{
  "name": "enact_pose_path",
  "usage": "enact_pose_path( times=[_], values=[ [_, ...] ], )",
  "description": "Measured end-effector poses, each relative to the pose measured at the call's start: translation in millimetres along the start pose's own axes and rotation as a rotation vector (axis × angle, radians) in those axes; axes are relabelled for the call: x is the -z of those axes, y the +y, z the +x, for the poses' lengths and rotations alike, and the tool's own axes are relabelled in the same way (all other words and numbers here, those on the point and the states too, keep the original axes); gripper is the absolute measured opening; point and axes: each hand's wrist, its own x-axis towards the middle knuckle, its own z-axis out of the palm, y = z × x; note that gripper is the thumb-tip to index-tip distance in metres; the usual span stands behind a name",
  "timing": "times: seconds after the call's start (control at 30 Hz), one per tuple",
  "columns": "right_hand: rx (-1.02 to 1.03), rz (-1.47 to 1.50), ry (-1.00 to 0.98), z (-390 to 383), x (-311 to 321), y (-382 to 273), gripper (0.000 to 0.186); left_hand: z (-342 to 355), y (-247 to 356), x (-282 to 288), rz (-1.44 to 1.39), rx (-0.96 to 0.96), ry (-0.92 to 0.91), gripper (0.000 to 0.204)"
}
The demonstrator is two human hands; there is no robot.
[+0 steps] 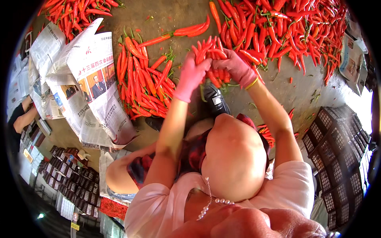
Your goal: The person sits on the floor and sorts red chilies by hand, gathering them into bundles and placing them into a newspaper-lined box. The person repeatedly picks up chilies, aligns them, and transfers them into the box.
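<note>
My left hand [192, 75] and my right hand [234, 65], both in pink gloves, are closed on a bunch of red chillies [208, 49], held above the floor in front of my raised knee. The tips of the bunch point away from me. Beside my left hand lies a loose heap of red chillies with green stems [143, 85]. Just beyond my right hand is a large pile of red chillies [281, 27]. A black shoe [216, 103] shows below the held bunch.
Folded newspaper sheets [99, 111] stand left of the heap; more newspaper [349, 59] lies at right. Another chilli pile [71, 16] is at top left. Dark crates are stacked at lower left [71, 178] and right [333, 154]. A co-worker's arm [25, 117] shows at the left edge.
</note>
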Motion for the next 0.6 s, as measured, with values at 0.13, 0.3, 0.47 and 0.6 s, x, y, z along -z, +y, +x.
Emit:
enact_pose_path(
  times=[0.13, 0.3, 0.47, 0.6],
  values=[
    [0.122, 0.575, 0.217, 26.2, -12.2, 20.5, 0.023, 59.8, 53.8, 17.4, 0.688, -0.14, -0.163, 0.045],
    [0.102, 0.735, 0.298, 94.4, -8.4, 32.7, 0.021, 130.1, 48.8, 41.4, 1.127, -0.092, -0.145, 0.062],
    [0.218, 0.731, 0.244, 104.1, -8.5, 46.7, 0.022, 130.9, 41.0, 61.9, 1.155, -0.27, -0.122, 0.063],
    [0.236, 0.604, 0.272, 123.3, 0.5, 38.5, 0.02, 141.6, 33.9, 65.7, 0.355, 0.002, -0.169, 0.05]
  ],
)
